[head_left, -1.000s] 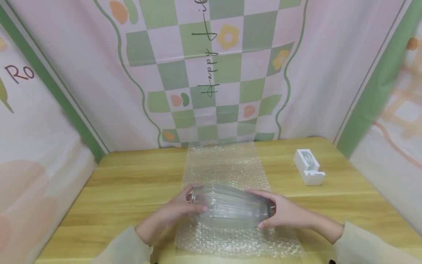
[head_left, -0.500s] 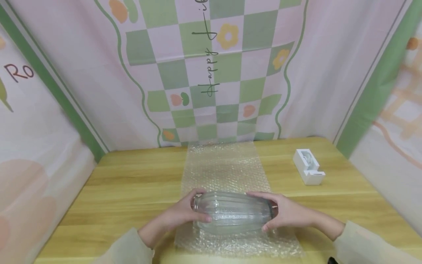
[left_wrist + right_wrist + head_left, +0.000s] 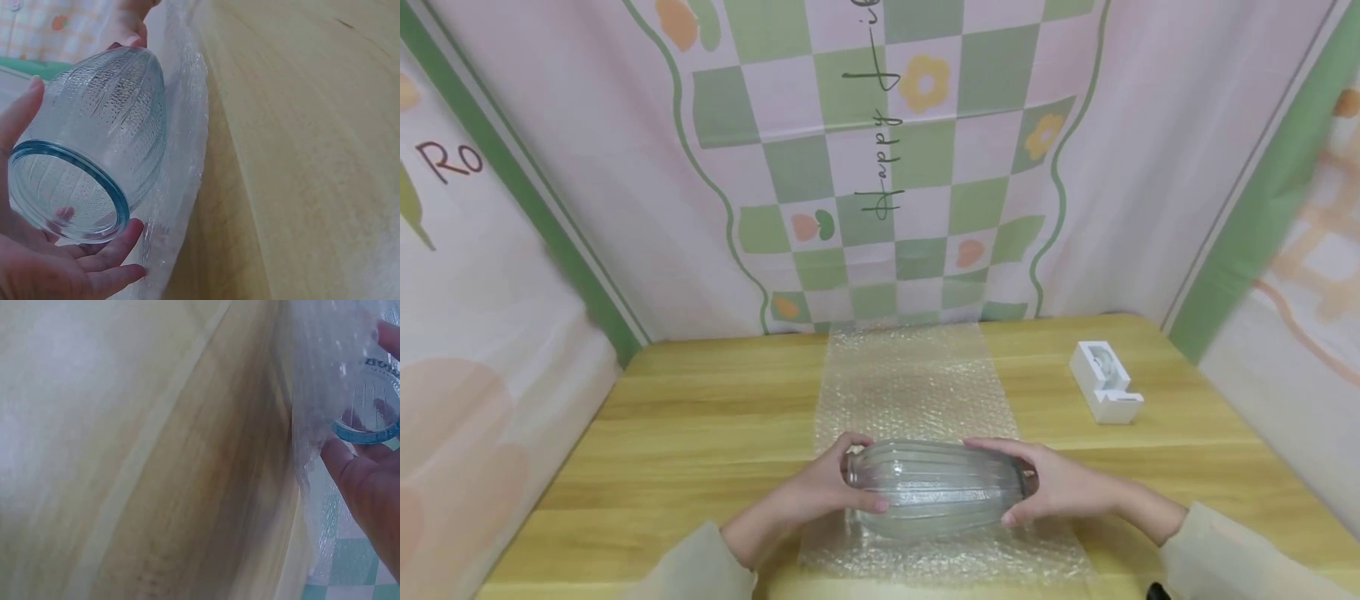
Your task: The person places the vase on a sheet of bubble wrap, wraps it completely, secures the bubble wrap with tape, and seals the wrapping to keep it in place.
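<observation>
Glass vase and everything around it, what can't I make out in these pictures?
Head view: the underside of the glass vase, hidden by its own body.
Right wrist view: the rest of the vase's base, cut off by the right edge.
Head view: any loose tape end on the white tape dispenser, too small to tell.
Head view: what the black object is, cut off by the bottom edge.

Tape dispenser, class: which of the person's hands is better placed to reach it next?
Probably the right hand: the white tape dispenser stands nearer to it than to the left hand, though both hold the ribbed glass vase.
</observation>
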Action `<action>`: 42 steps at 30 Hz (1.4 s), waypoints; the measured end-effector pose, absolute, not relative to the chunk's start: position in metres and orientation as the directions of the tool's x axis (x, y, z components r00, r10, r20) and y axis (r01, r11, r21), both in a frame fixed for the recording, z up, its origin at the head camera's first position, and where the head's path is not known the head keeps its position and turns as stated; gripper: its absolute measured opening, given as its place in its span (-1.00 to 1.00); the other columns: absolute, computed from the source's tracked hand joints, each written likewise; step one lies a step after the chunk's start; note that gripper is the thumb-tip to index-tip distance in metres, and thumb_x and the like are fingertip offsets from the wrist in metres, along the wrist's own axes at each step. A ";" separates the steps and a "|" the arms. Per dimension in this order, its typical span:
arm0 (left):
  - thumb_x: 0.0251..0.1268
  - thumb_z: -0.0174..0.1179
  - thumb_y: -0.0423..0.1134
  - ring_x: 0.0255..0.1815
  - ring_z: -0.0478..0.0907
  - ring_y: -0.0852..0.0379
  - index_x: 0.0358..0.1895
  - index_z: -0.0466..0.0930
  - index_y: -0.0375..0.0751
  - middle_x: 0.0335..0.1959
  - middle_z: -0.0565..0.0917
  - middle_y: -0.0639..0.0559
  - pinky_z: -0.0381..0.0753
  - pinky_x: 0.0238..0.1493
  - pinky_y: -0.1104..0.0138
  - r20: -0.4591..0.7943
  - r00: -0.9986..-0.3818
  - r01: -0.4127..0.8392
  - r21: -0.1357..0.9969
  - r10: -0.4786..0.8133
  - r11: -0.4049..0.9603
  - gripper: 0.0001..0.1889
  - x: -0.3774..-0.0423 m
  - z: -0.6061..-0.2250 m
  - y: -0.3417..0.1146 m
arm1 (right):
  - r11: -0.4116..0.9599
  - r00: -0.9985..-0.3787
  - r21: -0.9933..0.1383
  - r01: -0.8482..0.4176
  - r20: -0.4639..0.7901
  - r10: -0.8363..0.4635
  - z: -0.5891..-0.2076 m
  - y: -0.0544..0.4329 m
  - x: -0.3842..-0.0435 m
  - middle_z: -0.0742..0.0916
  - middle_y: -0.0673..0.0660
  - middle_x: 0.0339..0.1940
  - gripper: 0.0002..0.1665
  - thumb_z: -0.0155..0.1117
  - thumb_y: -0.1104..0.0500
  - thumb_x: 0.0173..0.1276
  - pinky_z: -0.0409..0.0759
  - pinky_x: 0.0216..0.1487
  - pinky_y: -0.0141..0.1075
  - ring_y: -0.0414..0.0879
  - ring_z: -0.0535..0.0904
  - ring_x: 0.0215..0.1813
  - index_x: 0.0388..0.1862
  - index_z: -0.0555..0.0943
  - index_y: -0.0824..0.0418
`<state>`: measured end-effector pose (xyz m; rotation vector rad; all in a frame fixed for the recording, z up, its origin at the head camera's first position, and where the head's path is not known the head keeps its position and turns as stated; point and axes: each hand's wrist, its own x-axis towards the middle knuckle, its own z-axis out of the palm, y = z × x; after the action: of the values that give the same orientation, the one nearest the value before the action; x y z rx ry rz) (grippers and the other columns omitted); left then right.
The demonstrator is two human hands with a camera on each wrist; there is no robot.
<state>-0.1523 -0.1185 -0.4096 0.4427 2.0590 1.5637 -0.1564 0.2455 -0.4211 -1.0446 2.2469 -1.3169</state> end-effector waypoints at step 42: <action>-0.23 0.54 0.42 0.45 0.34 -0.21 0.59 0.17 -0.12 0.47 0.36 -0.27 0.39 0.41 -0.11 0.014 -0.781 0.610 0.232 0.624 0.758 0.28 -0.134 -0.378 -0.061 | 0.508 -0.628 -0.453 -0.733 0.161 -0.762 -0.404 0.238 -0.139 0.41 0.23 0.51 0.01 0.43 -0.05 0.36 0.58 0.20 0.21 0.25 0.48 0.36 0.67 0.15 0.02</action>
<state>-0.1344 -0.0607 -0.3777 1.0140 2.8849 0.3462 -0.1393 0.2379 -0.4043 -1.3279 2.6766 -0.7598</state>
